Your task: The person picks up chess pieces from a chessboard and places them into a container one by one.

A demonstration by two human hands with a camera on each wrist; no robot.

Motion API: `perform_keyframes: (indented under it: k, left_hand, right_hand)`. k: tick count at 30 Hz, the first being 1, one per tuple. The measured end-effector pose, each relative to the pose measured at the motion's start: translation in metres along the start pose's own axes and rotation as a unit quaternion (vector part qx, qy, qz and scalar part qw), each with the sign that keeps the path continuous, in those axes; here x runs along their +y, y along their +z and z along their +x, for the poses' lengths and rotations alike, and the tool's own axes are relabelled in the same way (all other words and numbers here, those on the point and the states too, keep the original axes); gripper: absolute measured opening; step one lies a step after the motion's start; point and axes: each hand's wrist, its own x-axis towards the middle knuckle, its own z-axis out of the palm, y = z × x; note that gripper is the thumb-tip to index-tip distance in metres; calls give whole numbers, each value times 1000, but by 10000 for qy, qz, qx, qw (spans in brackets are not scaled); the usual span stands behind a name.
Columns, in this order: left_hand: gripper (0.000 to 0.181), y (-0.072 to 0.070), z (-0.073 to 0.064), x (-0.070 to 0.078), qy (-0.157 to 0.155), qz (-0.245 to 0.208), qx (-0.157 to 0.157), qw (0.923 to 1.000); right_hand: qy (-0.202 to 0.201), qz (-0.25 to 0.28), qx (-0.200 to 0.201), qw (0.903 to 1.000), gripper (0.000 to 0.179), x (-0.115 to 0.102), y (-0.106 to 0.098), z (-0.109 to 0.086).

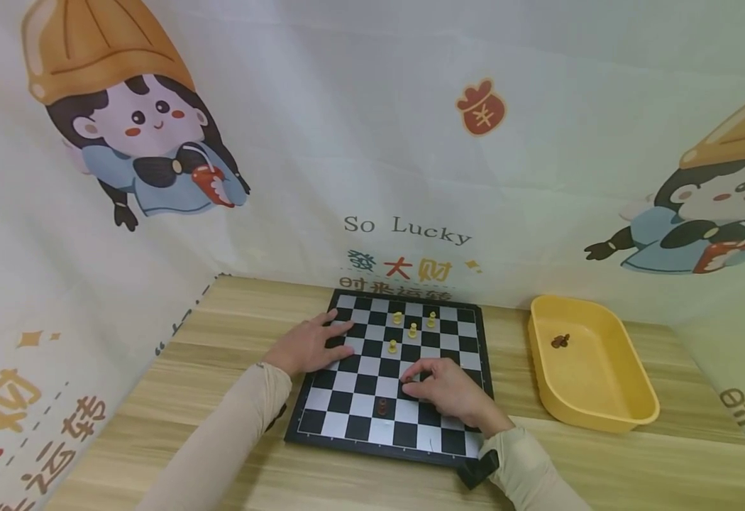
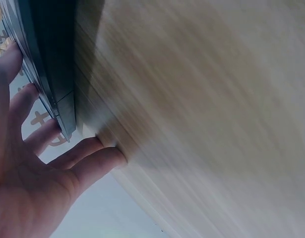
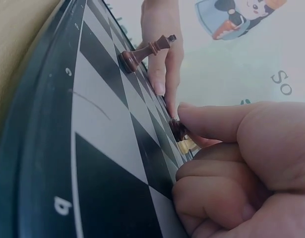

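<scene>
- Centrally, a black-and-white chessboard lay on a wood-grain table; all places below taken from the board.
- Left hand: at the board's left side, fingers spread apart, some tips resting over its edge. In the left wrist view, two fingers lay lower, off the board's side and close to the tabletop. Nothing held.
- Right hand: over the right part of the board's near half, thumb and forefinger pinched on a dark piece, remaining fingers curled into the palm. Piece mostly covered by the fingertips; could not tell its kind, nor whether its base touched the board.
- Dark king: upright on the board's near half, left of the pinched piece and nearer the front edge; cross-shaped top seen in the right wrist view.
- Four pale yellow pieces: well apart from the king, grouped loosely on the board's far half.
- Yellow tray: on the table, right of the board and apart from it. A few dark pieces lay bunched in the tray's left part, toward the far end.
- White cloth: hung behind the board, printed with cartoon figures, a red pouch and "So Lucky" lettering.
- Black wrist device: on the right wrist, by the board's near right corner.
</scene>
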Motion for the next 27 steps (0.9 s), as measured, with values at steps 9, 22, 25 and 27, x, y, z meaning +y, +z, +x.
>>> perform_keyframes:
  k: [9,22,25,27]
  left_hand:
    - [65,-1,1,1,-30,-6,-82,10000]
    - [65,2,0,-1,-47,-58,-120,9999]
    - [65,1,-1,-1,-29,-69,-111,9999]
    - [65,0,0,-1,-12,-61,-98,9999]
  right_hand:
    - [-75,-1,-53,10000,17,-2,-2,-4]
    - [-294,-550,265,9977,17,-14,-12,-11]
    - [-377,-655,267,9968,17,-16,-16,-14]
    - [-393,-733,289,9961,18,-18,-19,-16]
